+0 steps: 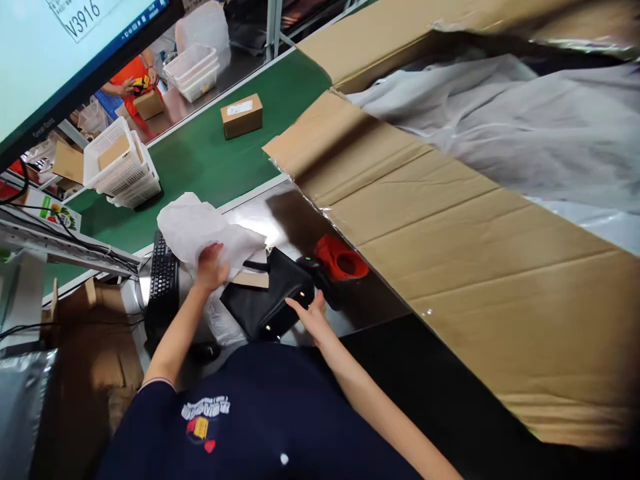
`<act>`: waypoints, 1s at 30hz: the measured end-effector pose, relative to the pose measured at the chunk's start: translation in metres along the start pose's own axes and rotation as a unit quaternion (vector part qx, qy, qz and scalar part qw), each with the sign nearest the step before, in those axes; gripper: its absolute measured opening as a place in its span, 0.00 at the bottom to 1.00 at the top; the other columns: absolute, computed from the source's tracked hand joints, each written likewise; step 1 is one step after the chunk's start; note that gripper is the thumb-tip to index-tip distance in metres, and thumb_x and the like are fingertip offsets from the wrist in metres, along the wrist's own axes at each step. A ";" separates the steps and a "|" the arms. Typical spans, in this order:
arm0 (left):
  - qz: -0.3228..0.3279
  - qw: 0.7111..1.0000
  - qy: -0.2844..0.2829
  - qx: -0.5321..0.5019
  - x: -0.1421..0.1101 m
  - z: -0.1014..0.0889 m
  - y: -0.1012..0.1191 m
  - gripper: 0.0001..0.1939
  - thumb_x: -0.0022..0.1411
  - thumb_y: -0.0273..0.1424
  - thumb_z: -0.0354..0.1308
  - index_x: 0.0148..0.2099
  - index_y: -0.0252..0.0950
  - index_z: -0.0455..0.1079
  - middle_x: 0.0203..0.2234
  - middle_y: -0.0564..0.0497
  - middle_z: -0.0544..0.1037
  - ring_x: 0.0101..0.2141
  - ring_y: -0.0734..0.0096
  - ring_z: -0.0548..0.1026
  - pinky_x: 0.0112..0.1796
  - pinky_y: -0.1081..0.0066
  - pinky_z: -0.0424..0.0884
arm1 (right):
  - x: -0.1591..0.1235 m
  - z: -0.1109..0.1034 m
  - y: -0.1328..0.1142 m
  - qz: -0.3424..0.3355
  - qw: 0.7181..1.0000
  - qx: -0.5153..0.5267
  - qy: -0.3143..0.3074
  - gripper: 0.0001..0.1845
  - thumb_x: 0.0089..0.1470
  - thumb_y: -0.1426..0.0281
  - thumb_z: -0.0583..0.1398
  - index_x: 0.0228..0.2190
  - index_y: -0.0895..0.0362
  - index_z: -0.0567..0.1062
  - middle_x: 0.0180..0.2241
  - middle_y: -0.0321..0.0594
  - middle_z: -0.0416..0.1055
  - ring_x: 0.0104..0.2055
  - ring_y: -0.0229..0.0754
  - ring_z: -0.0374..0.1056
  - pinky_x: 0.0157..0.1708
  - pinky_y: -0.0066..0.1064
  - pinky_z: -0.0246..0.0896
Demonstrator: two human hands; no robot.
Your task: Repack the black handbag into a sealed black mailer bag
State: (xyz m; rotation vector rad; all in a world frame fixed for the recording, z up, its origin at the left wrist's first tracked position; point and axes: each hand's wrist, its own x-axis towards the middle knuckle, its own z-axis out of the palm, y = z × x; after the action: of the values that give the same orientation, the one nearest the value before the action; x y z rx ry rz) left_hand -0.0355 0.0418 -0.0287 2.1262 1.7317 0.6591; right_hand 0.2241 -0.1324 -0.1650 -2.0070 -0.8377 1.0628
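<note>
A black handbag (287,287) with small shiny studs along its lower edge lies tilted on the metal worktop (295,207). My right hand (314,315) grips its studded end, the thumb on the near side and the other fingers partly hidden behind. Crumpled white wrapping (193,223) covers the bag's far left side. My left hand (213,268) is closed on this wrapping, its fingertips slightly blurred. A beige card strip (251,279) shows between the wrapping and the bag. Clear plastic (223,320) lies under the left wrist.
A large open carton (425,220) holding grey-white wrapped goods fills the right. Near the bag are a red roll (343,259), a black scanner-like device (325,283) and a keyboard (164,270). Beyond, a green belt (200,160) carries a small box (242,116) and white baskets (120,163). A co-worker (133,83) stands behind.
</note>
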 end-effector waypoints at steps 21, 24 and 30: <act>-0.118 0.986 -0.069 -0.099 0.038 -0.010 0.001 0.13 0.68 0.33 0.56 0.43 0.38 0.83 0.39 0.46 0.86 0.42 0.59 0.81 0.47 0.64 0.74 | -0.007 -0.002 -0.070 -0.285 0.896 -0.336 -0.060 0.13 0.58 0.72 0.56 0.36 0.55 0.82 0.44 0.48 0.83 0.62 0.56 0.69 0.74 0.58 0.47; -0.057 0.994 -0.071 -0.067 0.030 -0.031 0.018 0.14 0.69 0.33 0.55 0.45 0.40 0.83 0.41 0.44 0.87 0.43 0.56 0.82 0.52 0.58 0.74 | -0.003 -0.004 -0.082 -0.265 0.894 -0.349 -0.091 0.11 0.56 0.72 0.57 0.33 0.53 0.81 0.43 0.48 0.83 0.62 0.57 0.69 0.74 0.59 0.45; 0.136 0.974 -0.167 -0.064 -0.055 -0.018 0.053 0.17 0.68 0.32 0.56 0.54 0.45 0.82 0.53 0.43 0.85 0.57 0.51 0.81 0.67 0.44 0.65 | -0.003 -0.015 -0.102 -0.119 0.976 0.033 -0.181 0.20 0.59 0.51 0.58 0.33 0.51 0.81 0.39 0.45 0.83 0.57 0.60 0.75 0.71 0.64 0.52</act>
State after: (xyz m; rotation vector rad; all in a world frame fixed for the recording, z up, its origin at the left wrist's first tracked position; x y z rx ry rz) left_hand -0.0099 -0.0243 0.0056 2.2498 1.2049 0.4333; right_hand 0.2143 -0.0838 -0.0744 -1.6307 -1.1816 1.3142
